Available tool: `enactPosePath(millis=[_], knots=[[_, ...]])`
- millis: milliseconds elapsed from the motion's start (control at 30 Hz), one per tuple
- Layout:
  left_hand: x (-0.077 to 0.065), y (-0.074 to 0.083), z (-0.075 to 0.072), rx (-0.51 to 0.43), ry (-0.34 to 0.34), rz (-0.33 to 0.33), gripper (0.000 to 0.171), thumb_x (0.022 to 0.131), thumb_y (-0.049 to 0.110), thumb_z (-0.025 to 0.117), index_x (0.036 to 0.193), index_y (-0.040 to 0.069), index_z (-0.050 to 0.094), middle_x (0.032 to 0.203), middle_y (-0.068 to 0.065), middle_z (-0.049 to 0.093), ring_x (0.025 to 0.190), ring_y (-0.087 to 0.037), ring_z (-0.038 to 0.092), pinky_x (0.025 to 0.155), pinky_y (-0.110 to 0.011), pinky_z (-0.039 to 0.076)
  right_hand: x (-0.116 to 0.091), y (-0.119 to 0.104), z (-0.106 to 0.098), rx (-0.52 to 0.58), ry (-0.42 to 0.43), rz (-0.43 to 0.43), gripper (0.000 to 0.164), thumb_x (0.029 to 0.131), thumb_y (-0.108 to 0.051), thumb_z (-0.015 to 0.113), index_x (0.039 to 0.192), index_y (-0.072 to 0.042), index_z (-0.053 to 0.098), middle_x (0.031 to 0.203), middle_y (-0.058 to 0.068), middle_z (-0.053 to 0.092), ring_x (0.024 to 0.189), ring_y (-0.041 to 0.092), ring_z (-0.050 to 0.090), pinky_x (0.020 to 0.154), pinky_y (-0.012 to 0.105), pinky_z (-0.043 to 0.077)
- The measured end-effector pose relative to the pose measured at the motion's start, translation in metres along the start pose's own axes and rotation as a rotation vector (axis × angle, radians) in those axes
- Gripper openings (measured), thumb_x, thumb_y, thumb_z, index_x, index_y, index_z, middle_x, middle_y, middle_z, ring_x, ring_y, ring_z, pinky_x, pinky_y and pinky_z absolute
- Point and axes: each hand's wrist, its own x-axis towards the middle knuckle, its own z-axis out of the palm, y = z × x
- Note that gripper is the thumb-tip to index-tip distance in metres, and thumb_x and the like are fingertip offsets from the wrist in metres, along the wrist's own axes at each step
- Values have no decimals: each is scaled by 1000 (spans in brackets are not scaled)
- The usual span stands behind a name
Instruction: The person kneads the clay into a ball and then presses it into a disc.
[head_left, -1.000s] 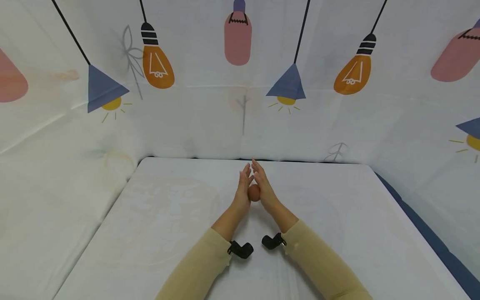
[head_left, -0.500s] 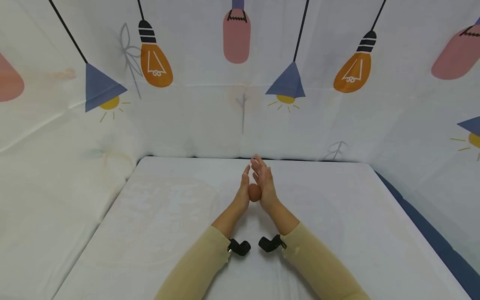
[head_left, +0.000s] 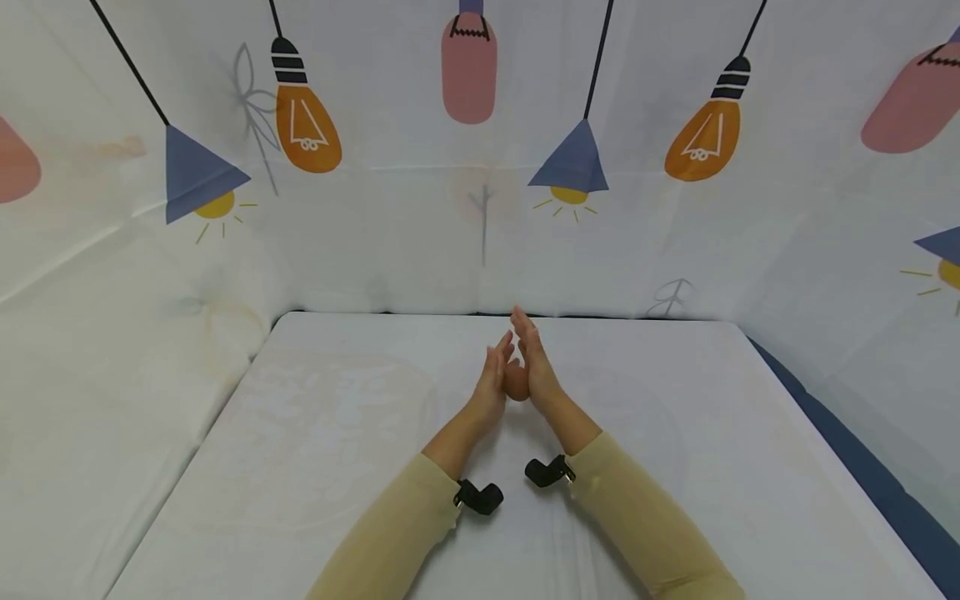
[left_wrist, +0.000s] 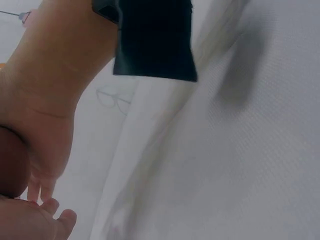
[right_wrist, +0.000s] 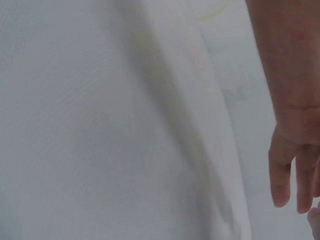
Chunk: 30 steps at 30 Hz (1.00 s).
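Note:
A small brown ball is caught between the two palms, above the white tabletop. The left hand presses it from the left, fingers extended and pointing away. From the other side the right hand lies against it, its long fingers straight and reaching slightly farther forward. Toward their tips the hands lean together like a tent. In the left wrist view the ball shows at the left edge, partly cut off, between the two hands. The right wrist view catches only a forearm and some fingers; the ball is out of sight there.
A white-covered table spreads around the hands. Behind it hangs a pale cloth printed with lamps and bulbs. Each beige sleeve has a small black wrist camera, the left one and the right one. Dark blue fabric shows beyond the right edge.
Palms slide against each other with the ball between them. Over the last half second the right hand has shifted slightly forward, and the ball has moved a little to the right.

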Motion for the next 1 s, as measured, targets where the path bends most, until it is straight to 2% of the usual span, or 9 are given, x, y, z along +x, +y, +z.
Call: enactPosePath(millis=[200,300,467,633,700,800,900,1000], knots=[[2,1,-2,54,49,79,92,91,83,12,163,25,7,168,-2,3,152,-35,4,117,-62,-1,-6,3,8,-3,-46,43,63,107,-48,13,161,-15,22,165,10,19,152,28,13,121,49,6],[2,0,-2,117,98,101,90,91,82,10,163,27,6,168,0,4,153,-31,6,116,-63,-1,-10,3,14,8,-56,0,64,108,-47,14,160,-12,23,165,12,19,152,27,13,121,50,6],[4,-1,-3,212,146,88,89,91,81,4,162,27,0,168,-5,2,153,-30,5,116,-64,2,-15,1,23,23,-51,-104,72,108,-53,13,158,-3,23,164,15,20,151,29,16,121,49,8],[5,2,-6,262,128,76,79,96,73,0,162,28,-2,168,-1,-3,153,-29,-1,116,-65,2,-16,-13,27,77,-18,-113,83,103,-64,12,158,-3,22,164,16,21,151,30,17,121,51,10],[4,3,-8,278,119,54,75,98,71,0,162,32,0,168,2,-3,153,-27,0,115,-67,2,-15,-19,27,114,5,-97,86,102,-67,12,158,-3,23,164,15,22,151,29,18,121,49,11],[4,4,-10,291,100,24,73,99,69,1,162,31,3,168,1,0,153,-29,5,114,-68,4,-12,-22,25,179,52,-69,84,103,-65,13,157,-2,24,163,16,25,151,27,19,122,44,12],[2,5,-9,271,64,8,78,98,71,3,162,27,4,168,-5,0,152,-33,8,114,-69,6,-7,-23,20,221,108,-49,82,103,-64,16,157,-3,27,162,15,28,150,24,22,122,39,14],[1,5,-8,227,17,3,93,91,82,7,163,23,4,168,-11,0,152,-37,6,115,-68,4,-2,-22,16,210,146,-50,75,106,-58,16,156,-3,30,161,14,30,149,24,24,121,39,16]])
